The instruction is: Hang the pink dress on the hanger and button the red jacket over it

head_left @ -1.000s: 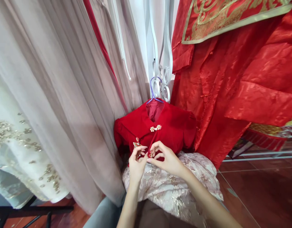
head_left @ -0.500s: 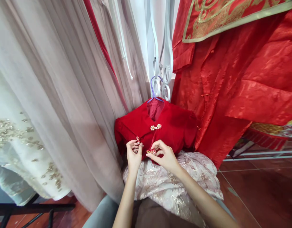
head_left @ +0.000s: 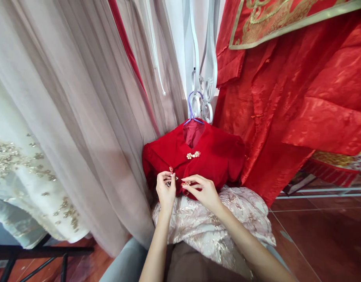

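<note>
Since purple hanger (head_left: 192, 116) bears red top (head_left: 218, 150), near-closed left hand (head_left: 166, 192) pinches jeweled trim (head_left: 171, 170), near-closed right hand (head_left: 206, 191) beside it pinches beaded clasp (head_left: 186, 183).

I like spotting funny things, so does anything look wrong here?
The red top looks only partly fastened: its flower clasp is joined near the neck, but the left hand and right hand hold lower clasp pieces apart. No spills show.

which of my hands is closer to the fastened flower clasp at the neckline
Right. Your right hand is just below the fastened flower clasp and slightly to its right; your left hand is also lower, but farther out to its left.
</note>
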A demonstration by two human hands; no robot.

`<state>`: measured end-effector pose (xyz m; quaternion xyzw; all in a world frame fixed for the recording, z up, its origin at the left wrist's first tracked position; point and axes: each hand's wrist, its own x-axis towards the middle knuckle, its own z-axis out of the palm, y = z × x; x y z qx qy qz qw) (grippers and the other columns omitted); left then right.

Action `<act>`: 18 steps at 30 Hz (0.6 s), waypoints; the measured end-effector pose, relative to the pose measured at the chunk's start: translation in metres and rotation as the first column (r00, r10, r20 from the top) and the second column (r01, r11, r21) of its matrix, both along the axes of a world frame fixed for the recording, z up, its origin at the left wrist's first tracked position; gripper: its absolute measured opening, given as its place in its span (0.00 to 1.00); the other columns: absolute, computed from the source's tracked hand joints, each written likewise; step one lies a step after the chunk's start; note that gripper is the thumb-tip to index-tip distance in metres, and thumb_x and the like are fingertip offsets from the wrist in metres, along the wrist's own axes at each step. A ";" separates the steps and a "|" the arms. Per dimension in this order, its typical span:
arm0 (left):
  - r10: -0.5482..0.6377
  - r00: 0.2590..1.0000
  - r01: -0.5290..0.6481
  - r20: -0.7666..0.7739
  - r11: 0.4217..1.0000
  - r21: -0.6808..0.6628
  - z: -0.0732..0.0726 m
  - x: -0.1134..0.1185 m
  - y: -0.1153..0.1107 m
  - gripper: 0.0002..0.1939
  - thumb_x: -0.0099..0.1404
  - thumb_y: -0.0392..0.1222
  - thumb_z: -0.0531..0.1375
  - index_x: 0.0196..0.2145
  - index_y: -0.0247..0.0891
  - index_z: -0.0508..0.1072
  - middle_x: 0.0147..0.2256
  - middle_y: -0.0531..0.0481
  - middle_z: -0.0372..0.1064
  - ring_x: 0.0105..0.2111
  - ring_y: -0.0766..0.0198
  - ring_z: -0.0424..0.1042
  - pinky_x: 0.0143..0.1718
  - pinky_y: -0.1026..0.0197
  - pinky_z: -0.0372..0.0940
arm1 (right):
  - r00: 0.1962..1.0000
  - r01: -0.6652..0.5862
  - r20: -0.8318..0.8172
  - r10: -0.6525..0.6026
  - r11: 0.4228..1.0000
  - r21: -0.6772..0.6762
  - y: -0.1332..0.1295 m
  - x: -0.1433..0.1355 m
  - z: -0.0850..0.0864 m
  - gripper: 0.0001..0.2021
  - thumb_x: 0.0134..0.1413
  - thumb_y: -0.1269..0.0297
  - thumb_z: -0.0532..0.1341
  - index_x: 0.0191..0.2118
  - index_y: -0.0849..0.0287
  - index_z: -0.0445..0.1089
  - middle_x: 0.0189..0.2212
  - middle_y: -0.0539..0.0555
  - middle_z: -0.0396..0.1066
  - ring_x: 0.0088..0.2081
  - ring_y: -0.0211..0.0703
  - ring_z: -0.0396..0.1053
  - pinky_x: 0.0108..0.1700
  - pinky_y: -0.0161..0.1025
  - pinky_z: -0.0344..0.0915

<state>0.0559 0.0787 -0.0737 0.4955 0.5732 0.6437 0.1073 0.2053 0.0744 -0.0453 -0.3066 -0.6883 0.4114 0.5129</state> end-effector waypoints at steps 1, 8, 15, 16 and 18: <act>-0.008 1.000 0.008 0.011 1.000 0.004 0.000 0.000 -0.001 0.10 0.60 0.47 0.60 0.33 0.39 0.65 0.32 0.51 0.65 0.30 0.67 0.68 0.33 0.64 0.66 | 1.000 -0.005 0.003 0.005 1.000 0.004 0.000 0.000 0.000 0.10 0.53 0.61 0.62 0.40 0.55 0.75 0.37 0.52 0.74 0.36 0.40 0.73 0.38 0.37 0.76; -0.099 0.963 0.091 0.251 0.995 0.043 0.012 0.003 -0.011 0.12 0.57 0.48 0.63 0.34 0.37 0.70 0.31 0.50 0.68 0.32 0.66 0.70 0.34 0.65 0.67 | 1.000 -0.002 0.016 0.003 1.000 -0.006 0.007 -0.005 -0.001 0.11 0.55 0.61 0.60 0.43 0.55 0.74 0.39 0.53 0.76 0.37 0.42 0.75 0.41 0.40 0.75; -0.170 0.899 0.194 0.404 0.981 -0.019 0.018 0.000 -0.009 0.16 0.57 0.53 0.62 0.33 0.35 0.75 0.32 0.48 0.74 0.32 0.62 0.73 0.38 0.59 0.70 | 1.000 -0.029 0.011 0.029 1.000 0.011 0.019 -0.019 0.008 0.09 0.55 0.61 0.59 0.40 0.56 0.73 0.39 0.53 0.76 0.38 0.42 0.75 0.42 0.42 0.74; -0.166 0.892 0.192 0.419 0.981 -0.019 0.018 0.000 -0.009 0.17 0.57 0.53 0.62 0.34 0.35 0.75 0.32 0.48 0.74 0.32 0.62 0.73 0.39 0.58 0.70 | 1.000 -0.024 0.015 0.024 1.000 0.020 0.020 -0.020 0.008 0.09 0.56 0.61 0.59 0.40 0.56 0.73 0.39 0.53 0.76 0.37 0.42 0.75 0.42 0.41 0.74; -0.168 0.882 0.195 0.440 0.981 -0.017 0.018 0.000 -0.009 0.17 0.56 0.53 0.62 0.34 0.35 0.75 0.32 0.48 0.74 0.32 0.62 0.74 0.39 0.58 0.70 | 1.000 -0.013 0.024 0.012 0.999 0.033 0.022 -0.021 0.008 0.09 0.56 0.61 0.59 0.40 0.56 0.73 0.38 0.53 0.76 0.37 0.42 0.75 0.41 0.41 0.74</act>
